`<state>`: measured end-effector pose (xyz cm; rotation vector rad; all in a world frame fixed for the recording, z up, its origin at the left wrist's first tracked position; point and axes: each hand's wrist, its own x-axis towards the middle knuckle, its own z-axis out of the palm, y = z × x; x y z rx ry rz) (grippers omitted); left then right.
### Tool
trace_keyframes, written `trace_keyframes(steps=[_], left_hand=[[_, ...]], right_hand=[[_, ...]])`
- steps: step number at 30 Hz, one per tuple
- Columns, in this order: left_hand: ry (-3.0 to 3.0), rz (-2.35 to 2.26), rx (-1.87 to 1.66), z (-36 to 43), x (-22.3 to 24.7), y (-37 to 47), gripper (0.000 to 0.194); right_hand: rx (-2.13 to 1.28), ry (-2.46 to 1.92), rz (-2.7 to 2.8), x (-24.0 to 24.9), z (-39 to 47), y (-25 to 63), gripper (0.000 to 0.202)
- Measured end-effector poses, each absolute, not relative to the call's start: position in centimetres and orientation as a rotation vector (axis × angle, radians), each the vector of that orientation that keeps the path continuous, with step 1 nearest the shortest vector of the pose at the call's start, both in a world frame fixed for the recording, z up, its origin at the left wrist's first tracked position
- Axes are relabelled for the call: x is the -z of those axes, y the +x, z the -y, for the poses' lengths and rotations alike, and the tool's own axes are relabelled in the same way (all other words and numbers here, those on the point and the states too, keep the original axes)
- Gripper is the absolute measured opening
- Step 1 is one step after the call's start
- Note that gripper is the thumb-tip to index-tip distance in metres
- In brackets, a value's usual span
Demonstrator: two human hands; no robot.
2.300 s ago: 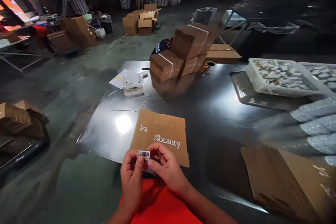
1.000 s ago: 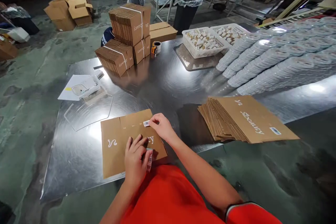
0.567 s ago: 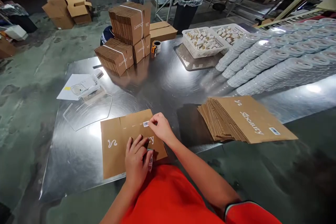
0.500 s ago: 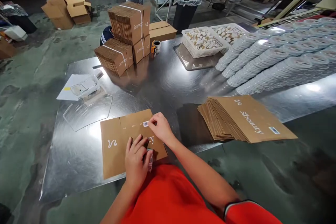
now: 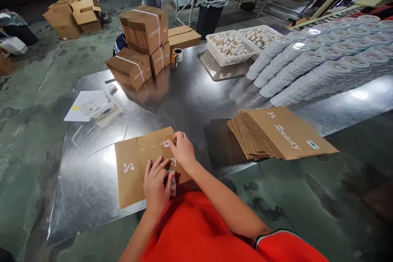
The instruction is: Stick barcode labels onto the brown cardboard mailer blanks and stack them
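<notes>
A flat brown cardboard box [image 5: 132, 188] with white printing lies before me on the metal table. My left hand [image 5: 157, 184] rests on it with fingers spread across the print, while a strip of barcode labels [image 5: 173, 187] is held by the thumb and palm side. Near the box's upper right corner, my right hand [image 5: 183, 151] has its thumb on the edge of a small barcode label [image 5: 166, 144] lying on the cardboard. Its other fingers stretch over the box's right edge. To the right is a fanned stack of flat boxes [image 5: 285, 131], the top one bearing a label.
Strapped bundles of flat boxes [image 5: 144, 28] stand at the back left, with tape rolls [image 5: 177, 54] beside them. White baskets [image 5: 230, 45] hold small packets. Rows of stacked clear plastic lids or bowls [image 5: 307, 65] fill the right. A clear dispenser [image 5: 98, 106] lies on paper at left.
My right hand has gone from pinching the label's edge to pressing it down with the thumb on the cardboard. The left hand stays in place. The whole view has shifted slightly.
</notes>
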<state>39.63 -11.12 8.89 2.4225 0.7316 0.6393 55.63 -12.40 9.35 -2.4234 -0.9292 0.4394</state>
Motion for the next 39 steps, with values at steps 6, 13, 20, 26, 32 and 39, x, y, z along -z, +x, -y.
trace_keyframes(steps=[6,13,20,26,32,39], left_hand=[[2.229,-0.702,-0.724,11.4,-9.8,39.3,0.019],[1.992,-1.230,-0.967,10.7,-9.9,34.7,0.022],[1.712,-1.484,-0.814,8.9,-10.2,33.2,0.025],[1.580,-1.183,-1.173,12.2,-16.2,35.6,0.019],[1.286,-1.125,-1.141,13.3,-15.6,37.4,0.029],[1.227,-1.204,-0.941,14.9,-12.2,39.3,0.039]], right_hand=[[-0.387,-2.506,0.899,-10.1,12.5,54.6,0.038],[-0.477,-2.410,0.846,-10.1,13.0,55.8,0.023],[-0.322,-2.261,0.911,-9.6,14.6,53.8,0.038],[-0.399,-1.561,0.653,-12.2,16.9,56.5,0.057],[0.018,-1.538,-0.110,-5.5,21.1,64.9,0.064],[-0.254,-1.982,-0.276,-0.9,22.2,59.5,0.050]])
